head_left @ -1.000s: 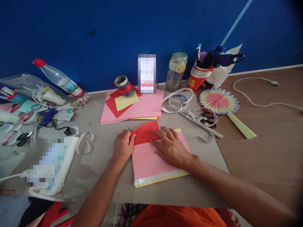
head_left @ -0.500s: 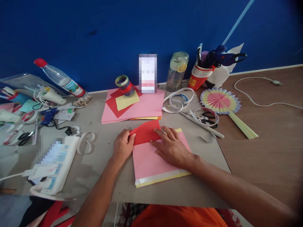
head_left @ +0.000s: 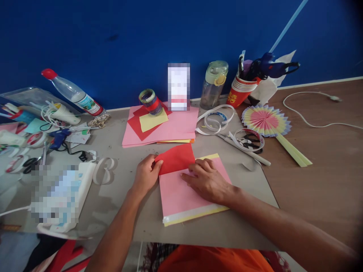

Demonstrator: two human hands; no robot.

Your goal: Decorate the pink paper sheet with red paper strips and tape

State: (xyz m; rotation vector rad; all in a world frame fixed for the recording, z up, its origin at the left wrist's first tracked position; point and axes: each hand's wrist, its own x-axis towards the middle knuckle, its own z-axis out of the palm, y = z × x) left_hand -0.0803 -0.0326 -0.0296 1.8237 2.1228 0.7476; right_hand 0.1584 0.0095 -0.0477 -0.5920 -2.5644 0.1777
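Note:
My left hand [head_left: 148, 172] pinches the left edge of a red paper sheet [head_left: 176, 158] between thumb and fingers. The red sheet lies over the upper left of a pink paper sheet [head_left: 172, 192], which has a pale strip along its near edge. Yellow paper [head_left: 195, 216] shows beneath the pink at the near edge and the upper right corner. My right hand [head_left: 208, 179] rests on the pink sheet beside the red sheet's lower right corner. Its fingers are bent but apart, with the fingertips partly hidden, and it grips nothing that I can see.
Behind the hands, a tape roll [head_left: 151, 102] sits on stacked pink paper [head_left: 181, 128]. A bottle [head_left: 214, 85], a red paper cup [head_left: 241, 90] and a pleated paper fan [head_left: 266, 121] stand or lie to the right. A craft knife [head_left: 246, 149] is nearby; a power strip [head_left: 85, 181] lies left.
My right hand's fingers have drawn in from a spread pose and slid off the red sheet's right part. My left hand keeps its pinch, and the papers lie nearly unchanged.

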